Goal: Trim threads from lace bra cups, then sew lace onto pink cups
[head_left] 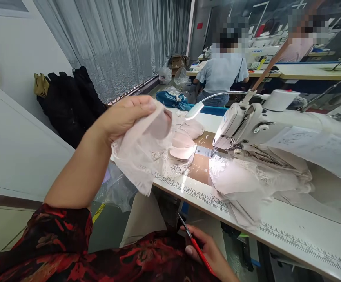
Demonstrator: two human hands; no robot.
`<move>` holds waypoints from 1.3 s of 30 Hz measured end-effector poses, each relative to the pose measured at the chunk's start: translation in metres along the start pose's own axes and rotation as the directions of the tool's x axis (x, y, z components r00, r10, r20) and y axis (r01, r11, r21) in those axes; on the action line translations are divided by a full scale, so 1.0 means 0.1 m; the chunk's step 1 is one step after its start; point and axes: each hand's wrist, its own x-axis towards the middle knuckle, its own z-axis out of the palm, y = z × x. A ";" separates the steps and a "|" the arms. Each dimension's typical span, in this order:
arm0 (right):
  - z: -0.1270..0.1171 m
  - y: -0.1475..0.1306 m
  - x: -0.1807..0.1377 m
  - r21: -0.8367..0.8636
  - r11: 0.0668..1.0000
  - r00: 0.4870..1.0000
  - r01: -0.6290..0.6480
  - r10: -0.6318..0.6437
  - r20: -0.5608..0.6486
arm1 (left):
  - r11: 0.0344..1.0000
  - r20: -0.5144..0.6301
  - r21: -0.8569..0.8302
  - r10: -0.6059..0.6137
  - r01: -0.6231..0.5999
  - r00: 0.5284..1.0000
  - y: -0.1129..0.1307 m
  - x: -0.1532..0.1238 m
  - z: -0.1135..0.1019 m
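My left hand [131, 115] is raised over the table's left end, its fingers pinched on a thin pale pink fabric piece [142, 156] with a lacy edge. The cloth hangs down past the table edge. Low over my lap, my right hand [204, 246] is closed round red-handled scissors [198, 248], their slim metal tip pointing up and away; the handle loops are hidden. Beyond the raised cloth, pink cup-shaped pieces with lace [182, 147] lie on the table. A stack of pink lace-trimmed pieces [238, 180] rests right of the needle area.
A white sewing machine [261, 121] stands on the right, a small lamp [194, 111] lit beside it. Ruler markings [194, 194] run along the table's front edge. Dark clothes [67, 102] hang at left. A person [223, 74] sits at another table ahead.
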 end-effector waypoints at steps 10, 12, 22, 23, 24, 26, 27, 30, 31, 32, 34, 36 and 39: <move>0.00 0.05 -0.08 -0.003 0.999 0.998 -0.032 0.032 -0.048 | 0.993 0.098 -0.116 0.010 0.001 0.995 -0.46 0.08 0.46; -0.04 0.07 -0.11 0.009 0.999 0.998 -0.033 0.033 -0.059 | 0.997 0.166 -0.046 -0.054 0.062 0.985 -0.68 -0.09 0.50; -0.25 -0.13 0.03 0.011 0.995 0.992 -0.100 0.099 0.077 | 0.933 0.243 0.072 -0.360 0.353 0.901 -1.96 -1.03 0.64; -0.24 -0.17 0.08 -0.002 0.995 0.989 -0.104 0.103 0.109 | 0.932 0.237 0.061 -0.362 0.359 0.901 -1.99 -1.06 0.63; -0.22 -0.20 0.13 -0.015 0.995 0.986 -0.102 0.103 0.131 | 0.932 0.236 0.050 -0.360 0.359 0.903 -2.01 -1.09 0.61; -0.18 -0.25 0.22 -0.035 0.996 0.985 -0.083 0.088 0.152 | 0.933 0.248 0.027 -0.355 0.360 0.901 -2.02 -1.12 0.58; -0.15 -0.27 0.26 -0.042 0.996 0.985 -0.072 0.078 0.156 | 0.931 0.260 0.016 -0.355 0.364 0.898 -2.02 -1.14 0.56; -0.10 -0.31 0.37 -0.057 0.997 0.985 -0.054 0.063 0.162 | 0.930 0.287 -0.003 -0.350 0.367 0.892 -2.02 -1.16 0.52; -0.09 -0.33 0.40 -0.064 0.997 0.984 -0.050 0.060 0.166 | 0.932 0.295 -0.004 -0.346 0.363 0.891 -2.03 -1.17 0.51; -0.08 -0.34 0.42 -0.074 0.996 0.984 -0.042 0.054 0.172 | 0.933 0.300 -0.002 -0.341 0.359 0.891 -2.03 -1.17 0.50; -0.07 -0.37 0.46 -0.108 0.994 0.983 -0.019 0.039 0.179 | 0.934 0.310 -0.002 -0.339 0.358 0.888 -2.04 -1.18 0.49; -0.07 -0.38 0.49 -0.147 0.989 0.985 0.000 0.025 0.172 | 0.932 0.319 -0.010 -0.340 0.362 0.884 -2.06 -1.18 0.48; -0.06 -0.40 0.52 -0.197 0.980 0.986 0.021 0.013 0.168 | 0.929 0.341 -0.029 -0.339 0.370 0.877 -2.07 -1.17 0.47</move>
